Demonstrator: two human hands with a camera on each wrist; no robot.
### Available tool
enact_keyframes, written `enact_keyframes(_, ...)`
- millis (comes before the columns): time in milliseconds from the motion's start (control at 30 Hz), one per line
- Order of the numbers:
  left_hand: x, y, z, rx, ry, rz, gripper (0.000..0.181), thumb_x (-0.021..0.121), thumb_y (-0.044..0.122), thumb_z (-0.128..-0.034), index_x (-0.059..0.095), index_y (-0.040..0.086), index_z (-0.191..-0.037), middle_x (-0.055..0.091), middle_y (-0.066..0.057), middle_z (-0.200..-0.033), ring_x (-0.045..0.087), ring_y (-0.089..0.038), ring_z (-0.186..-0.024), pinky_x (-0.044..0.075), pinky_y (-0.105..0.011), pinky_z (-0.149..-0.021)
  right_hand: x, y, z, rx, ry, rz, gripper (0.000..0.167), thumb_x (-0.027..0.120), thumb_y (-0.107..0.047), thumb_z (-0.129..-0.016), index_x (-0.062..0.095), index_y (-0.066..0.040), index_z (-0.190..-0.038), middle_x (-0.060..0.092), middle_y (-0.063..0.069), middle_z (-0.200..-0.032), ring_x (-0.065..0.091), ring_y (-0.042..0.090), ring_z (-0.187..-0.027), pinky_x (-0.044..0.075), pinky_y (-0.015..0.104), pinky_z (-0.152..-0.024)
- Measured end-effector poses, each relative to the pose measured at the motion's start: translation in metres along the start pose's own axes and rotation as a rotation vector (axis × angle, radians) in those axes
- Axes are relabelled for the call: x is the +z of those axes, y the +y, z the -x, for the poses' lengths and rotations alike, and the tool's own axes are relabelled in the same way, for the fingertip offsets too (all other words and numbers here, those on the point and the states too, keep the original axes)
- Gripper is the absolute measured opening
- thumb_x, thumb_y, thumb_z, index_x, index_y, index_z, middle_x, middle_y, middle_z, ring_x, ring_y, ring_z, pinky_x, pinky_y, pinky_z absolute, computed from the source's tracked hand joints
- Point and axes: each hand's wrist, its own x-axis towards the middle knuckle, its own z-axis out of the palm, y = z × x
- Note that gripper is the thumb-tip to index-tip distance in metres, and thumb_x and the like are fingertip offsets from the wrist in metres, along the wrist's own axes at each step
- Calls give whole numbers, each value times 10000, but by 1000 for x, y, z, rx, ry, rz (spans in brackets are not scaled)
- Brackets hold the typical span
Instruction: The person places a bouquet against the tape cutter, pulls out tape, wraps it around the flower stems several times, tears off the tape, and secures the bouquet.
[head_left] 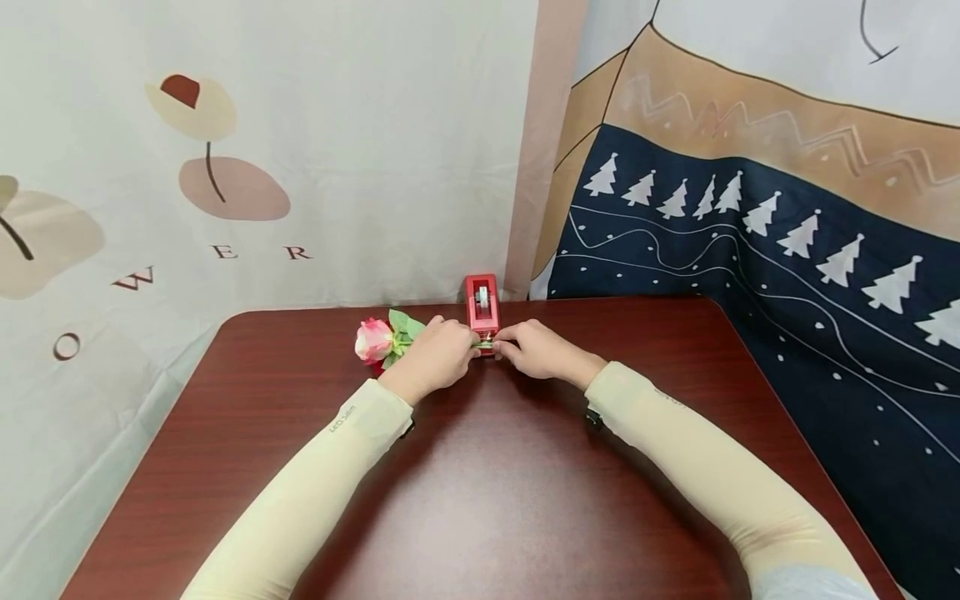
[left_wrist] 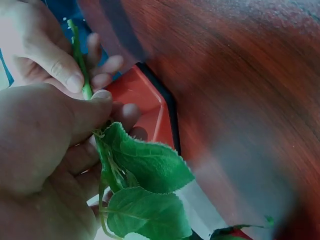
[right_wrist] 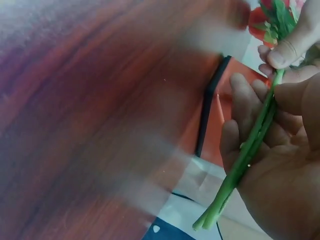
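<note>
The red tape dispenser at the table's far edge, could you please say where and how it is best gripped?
Probably grip the red tape dispenser across its long sides near the far end, from above: it is narrow, runs front to back, and the left hand and right hand crowd its near end.

- Tape dispenser (head_left: pixel 482 315): standing on the bench (head_left: pixel 480 500) by its far edge, near end between left hand (head_left: pixel 441 350) and right hand (head_left: pixel 538 350).
- Rose bloom (head_left: pixel 373 341): sitting left of the left hand, leaves (head_left: pixel 402 323) between.
- Stem (right_wrist: pixel 250 145): running from left hand to right hand, crossing at the dispenser's near end.
- Cloths (head_left: pixel 390 183): hanging behind the bench.
</note>
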Motion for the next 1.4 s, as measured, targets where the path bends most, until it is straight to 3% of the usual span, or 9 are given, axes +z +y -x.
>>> enact_keyframes(167,-1,1,-1,-8,-29,28,142,730,215,-1068,810,146,-973,826,-35,-902,787,-287,-938,481,-429,-864,-4,1,0,-3,-15,-16,231,604,-135,-1117,826,-72,-1106,764,6,-816,664,65,-747,557,290,-776)
enact_keyframes(433,-1,-1,2,15,-13,28,126,717,189,-1070,798,135,-990,825,-51,-923,773,-295,-919,481,-433,-845,-8,-3,0,13,-39,-14,234,616,-167,-1123,831,-74,-1123,809,71,-896,678,99,-814,580,335,-837)
enact_keyframes(700,-2,1,3,14,-11,38,116,711,190,-1076,804,119,-1076,833,-57,-984,757,-302,-962,500,-436,-859,-9,-4,3,4,-15,-12,223,642,-180,-1116,844,-87,-1129,823,67,-972,653,143,-862,579,366,-875)
enact_keyframes(1000,-4,3,6,17,-8,54,115,719,185,-1071,781,115,-1005,807,-61,-912,753,-301,-931,493,-432,-831,-10,-5,4,-17,-17,-12,222,639,-175,-1111,844,-90,-1130,830,54,-1000,683,147,-903,600,395,-925)
enact_keyframes(1400,-7,7,12,13,-65,90,143,701,217,-1088,800,113,-1083,830,-51,-1098,712,-307,-1072,499,-441,-902,-13,-5,9,-4,-98,-47,241,634,-212,-1120,841,-106,-1184,827,60,-1012,655,126,-882,579,359,-883)
